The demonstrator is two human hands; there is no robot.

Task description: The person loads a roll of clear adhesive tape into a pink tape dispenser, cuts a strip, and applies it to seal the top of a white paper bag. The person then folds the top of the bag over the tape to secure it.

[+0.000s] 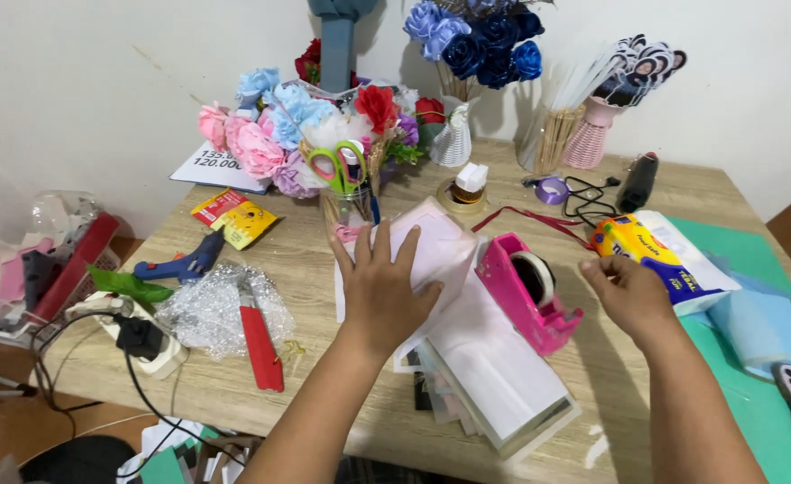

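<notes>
Hands at work over a cluttered wooden worktop (261,376): the left hand (384,285) lies flat, fingers spread, pressing on a pale pink sheet (438,242) atop a stack of white cards (494,367) near the worktop's front edge. The sheet looks thin, light and easily creased, best taken by an edge or corner rather than its middle. The right hand (626,291) hovers just right of a pink tape dispenser (528,291), fingers curled loosely inward; whether they pinch a strip of tape cannot be told. The dispenser stands between the two hands, touching the card stack. Behind it lie a yellow-and-blue tissue pack (660,255), green-handled scissors (340,166) in a jar, paper flowers (274,134) and a blue glue gun (185,262).
</notes>
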